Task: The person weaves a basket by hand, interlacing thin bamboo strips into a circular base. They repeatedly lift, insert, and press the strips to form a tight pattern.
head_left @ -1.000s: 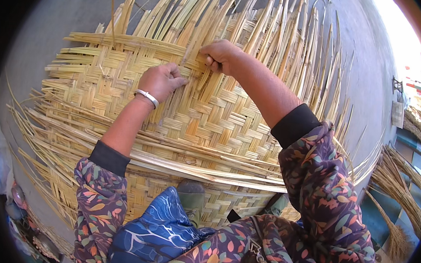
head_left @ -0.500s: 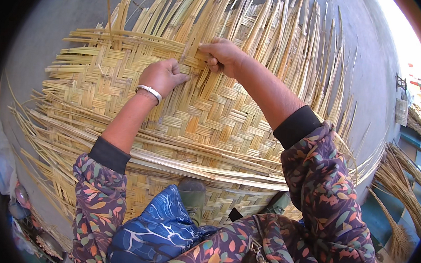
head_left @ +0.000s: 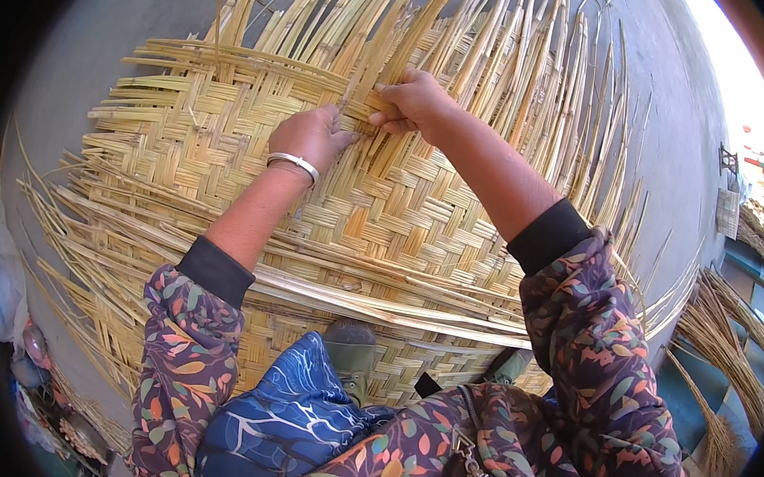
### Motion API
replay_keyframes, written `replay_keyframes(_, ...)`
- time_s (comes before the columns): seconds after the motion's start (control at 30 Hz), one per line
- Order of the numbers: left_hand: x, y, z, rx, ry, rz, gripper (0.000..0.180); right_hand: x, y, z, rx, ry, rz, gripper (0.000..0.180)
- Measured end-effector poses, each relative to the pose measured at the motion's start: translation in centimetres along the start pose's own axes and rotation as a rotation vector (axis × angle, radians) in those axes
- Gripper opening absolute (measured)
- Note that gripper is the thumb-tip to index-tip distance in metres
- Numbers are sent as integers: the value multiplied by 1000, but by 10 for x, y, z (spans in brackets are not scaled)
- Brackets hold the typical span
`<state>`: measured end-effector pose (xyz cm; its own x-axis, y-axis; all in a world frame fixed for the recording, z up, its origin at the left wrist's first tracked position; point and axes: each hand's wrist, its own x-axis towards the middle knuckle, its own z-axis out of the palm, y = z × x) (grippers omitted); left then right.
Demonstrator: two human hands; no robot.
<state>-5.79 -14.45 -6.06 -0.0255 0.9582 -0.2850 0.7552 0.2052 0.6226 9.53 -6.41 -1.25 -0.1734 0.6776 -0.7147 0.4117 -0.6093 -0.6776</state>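
Strips (head_left: pixel 419 35) cropped up top, left hand (head_left: pixel 308 138) on mat (head_left: pixel 410 201), fingertips partly hidden, right hand (head_left: pixel 415 102) fingers bent, can't tell either grip

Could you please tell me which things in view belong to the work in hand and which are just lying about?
In the work:
- woven mat
- upright strips along its far edge, with the left hand and right hand at some of them
- long loose strips across the mat, probably

Apparently just lying about:
- broom, right
- stalk bundle beside it
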Motion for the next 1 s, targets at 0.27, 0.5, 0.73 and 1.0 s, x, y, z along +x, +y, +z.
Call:
replay_keyframes(0.27,6,-1,7,-4,-9,16,28,15,-1,4,91,115,47,13)
replay_keyframes(0.5,-1,2,0,-72,-21,2,28,20,-10,7,297,119,148,5)
replay_keyframes(0.73,5,-10,0,-132,-41,18,32,29,-1,6,328,96,128,12)
replay_keyframes(1.0,7,5,-2,6,-79,-53,35,9,25,12,257,107,-230,19)
